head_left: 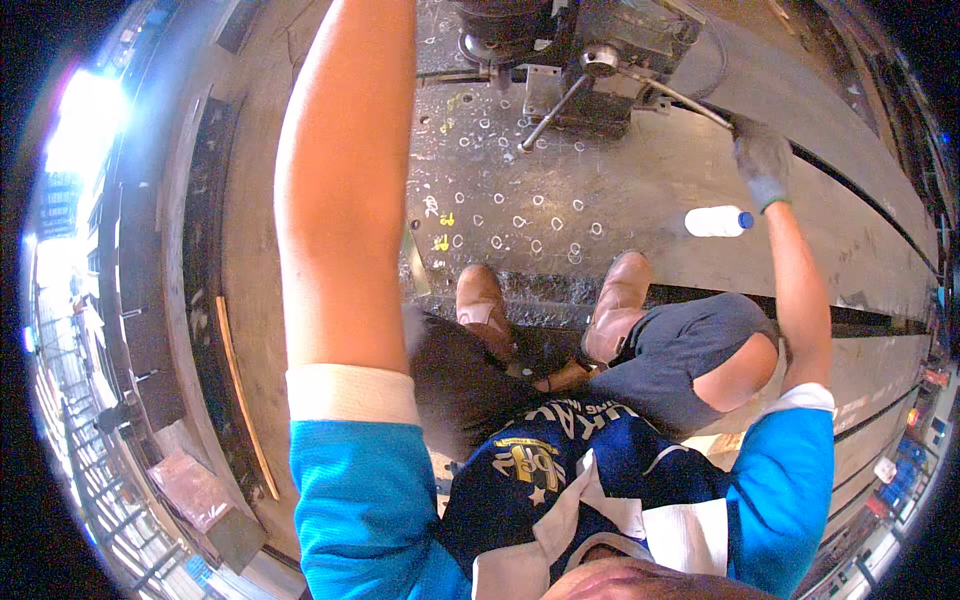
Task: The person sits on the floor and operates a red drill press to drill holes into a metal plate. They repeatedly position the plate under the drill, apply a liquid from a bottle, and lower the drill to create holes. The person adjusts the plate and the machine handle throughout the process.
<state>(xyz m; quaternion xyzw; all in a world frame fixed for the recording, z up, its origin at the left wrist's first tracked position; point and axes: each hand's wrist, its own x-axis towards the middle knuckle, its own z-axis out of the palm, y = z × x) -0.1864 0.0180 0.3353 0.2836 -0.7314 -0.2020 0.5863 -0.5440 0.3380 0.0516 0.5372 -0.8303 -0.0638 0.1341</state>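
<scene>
drilling looks under way: the gloved right hand (762,160) is closed on the drill's feed lever (690,103) over the marked steel plate (520,215). left hand out of view. next calls for steady lever pressure.

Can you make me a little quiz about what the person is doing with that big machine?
1. True or false: the right hand wears a grey glove and grips a thin metal lever on the dark machine.
2. What lies on the steel plate near that hand?
A. a white bottle with a blue cap
B. a red hammer
C. a yellow tape
3. Fill in: the plate is marked with many small white chalk ______.

Key: 1 true. 2 A, the white bottle. 3 circles. The left hand is out of view past the top edge.
</scene>
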